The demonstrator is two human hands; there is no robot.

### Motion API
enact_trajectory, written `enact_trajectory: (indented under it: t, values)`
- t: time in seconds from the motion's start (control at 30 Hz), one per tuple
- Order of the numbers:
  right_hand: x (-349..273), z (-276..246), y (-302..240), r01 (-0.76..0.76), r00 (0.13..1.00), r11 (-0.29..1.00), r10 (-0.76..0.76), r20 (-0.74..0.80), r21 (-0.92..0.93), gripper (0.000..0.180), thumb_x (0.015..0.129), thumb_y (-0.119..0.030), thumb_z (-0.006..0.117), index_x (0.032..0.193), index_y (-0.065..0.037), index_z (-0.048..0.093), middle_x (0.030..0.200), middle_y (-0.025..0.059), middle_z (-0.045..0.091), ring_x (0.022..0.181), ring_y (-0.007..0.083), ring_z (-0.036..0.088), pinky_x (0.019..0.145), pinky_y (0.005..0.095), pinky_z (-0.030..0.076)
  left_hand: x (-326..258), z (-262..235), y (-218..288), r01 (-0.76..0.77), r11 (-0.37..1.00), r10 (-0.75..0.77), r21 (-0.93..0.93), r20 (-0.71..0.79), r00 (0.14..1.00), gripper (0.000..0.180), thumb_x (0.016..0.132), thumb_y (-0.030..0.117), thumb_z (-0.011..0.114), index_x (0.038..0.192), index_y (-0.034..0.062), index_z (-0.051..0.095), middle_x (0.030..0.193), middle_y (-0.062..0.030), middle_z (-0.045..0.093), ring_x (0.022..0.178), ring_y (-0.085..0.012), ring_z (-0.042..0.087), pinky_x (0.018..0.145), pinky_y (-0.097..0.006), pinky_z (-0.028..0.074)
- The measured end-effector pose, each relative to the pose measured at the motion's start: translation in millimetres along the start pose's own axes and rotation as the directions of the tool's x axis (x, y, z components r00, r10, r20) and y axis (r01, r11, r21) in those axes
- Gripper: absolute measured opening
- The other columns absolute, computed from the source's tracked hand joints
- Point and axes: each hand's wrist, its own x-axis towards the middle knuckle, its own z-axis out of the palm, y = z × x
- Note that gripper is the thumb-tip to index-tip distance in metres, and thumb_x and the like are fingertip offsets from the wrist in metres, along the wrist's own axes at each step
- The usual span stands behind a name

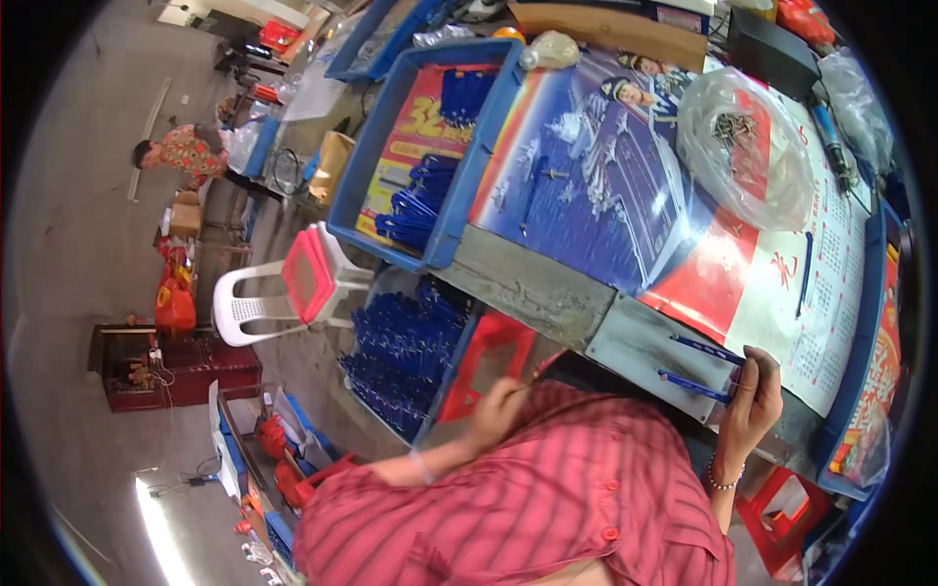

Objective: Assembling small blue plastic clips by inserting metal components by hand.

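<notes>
The right hand [750, 398] grips two blue pens [699, 366] at the table's [547, 288] near edge. The left hand [498, 408] reaches toward the full crate of pens [405, 356] below left, its fingers' grasp unclear; many remain.

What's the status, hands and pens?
Right hand grips two blue pens at the table edge. Left hand down by the bin of blue pens, grip unclear. Nothing between them.

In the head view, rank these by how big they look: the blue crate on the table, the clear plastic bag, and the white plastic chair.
1. blue crate
2. clear plastic bag
3. white plastic chair
The bag and chair look close in size, and the chair sits farther away, so their order is unsure.
</notes>
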Motion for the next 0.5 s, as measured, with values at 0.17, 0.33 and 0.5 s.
enact_trajectory:
  t: [0.17,0.33,0.5]
  values:
    - [-8,9,-3,-0.061,0.998,0.992,0.057,0.04,0.112,0.016,0.095,-0.011,0.05,0.101,-0.001,0.06,0.071,-0.0023,0.052,0.059,0.002,0.042,0.051,0.016,0.031,-135,21,-130,0.354,0.931,-0.349,0.094,-0.059,0.935,0.019,0.091,0.015,0.051,0.098,-0.0006,0.059,0.094,-0.013,0.062,0.085,-0.0216,0.06,0.073,-0.035,0.048]
    - [-11,23,-7,-0.055,0.994,0.997,0.05,0.094,0.05,0.016,0.096,-0.011,0.049,0.102,0.0,0.06,0.069,-0.0026,0.051,0.058,0.0016,0.041,0.05,0.0158,0.029,-166,11,-134,0.474,0.879,-0.473,0.059,-0.034,0.881,0.019,0.091,0.016,0.051,0.098,-0.0002,0.059,0.093,-0.0126,0.062,0.085,-0.0211,0.06,0.073,-0.035,0.048]
    - [-18,23,-9,-0.069,0.995,0.995,0.064,0.079,0.066,0.017,0.096,-0.013,0.049,0.103,-0.001,0.06,0.071,-0.003,0.051,0.058,0.0008,0.041,0.05,0.015,0.029,-171,-5,-137,0.529,0.847,-0.53,0.053,-0.003,0.848,0.02,0.092,0.017,0.05,0.098,0.0002,0.059,0.093,-0.0121,0.062,0.084,-0.0206,0.059,0.073,-0.034,0.048]
